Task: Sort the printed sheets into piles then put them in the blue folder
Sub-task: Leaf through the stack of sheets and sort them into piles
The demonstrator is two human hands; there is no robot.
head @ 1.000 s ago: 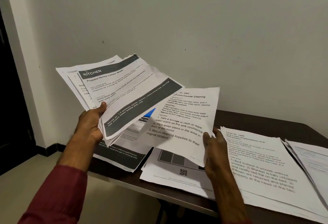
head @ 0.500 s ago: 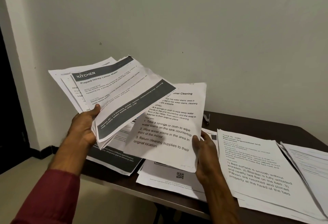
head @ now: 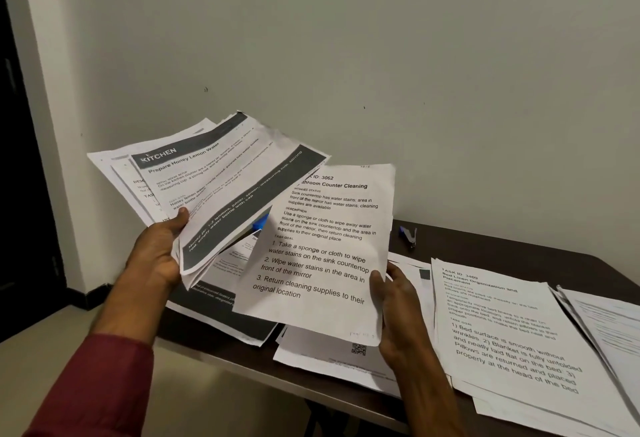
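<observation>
Left hand (head: 157,253): fingers (head: 180,216) clamp a fanned stack of sheets (head: 221,177), "KITCHEN" page on top, held above the surface (head: 467,252). Right hand (head: 394,301) pinches a single sheet (head: 325,246) by its lower right edge; its top left corner sits under the stack. More piles (head: 502,325) lie flat on the surface at right. A blue sliver (head: 260,222) shows behind the stack — can't tell if it's the folder.

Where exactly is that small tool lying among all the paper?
Find the dark table against the pale wall. At its back edge, just right of the sheet in the right hand, lies a small tool. Unlike the white sheets nearby, it is blue with a metal tip.
</observation>
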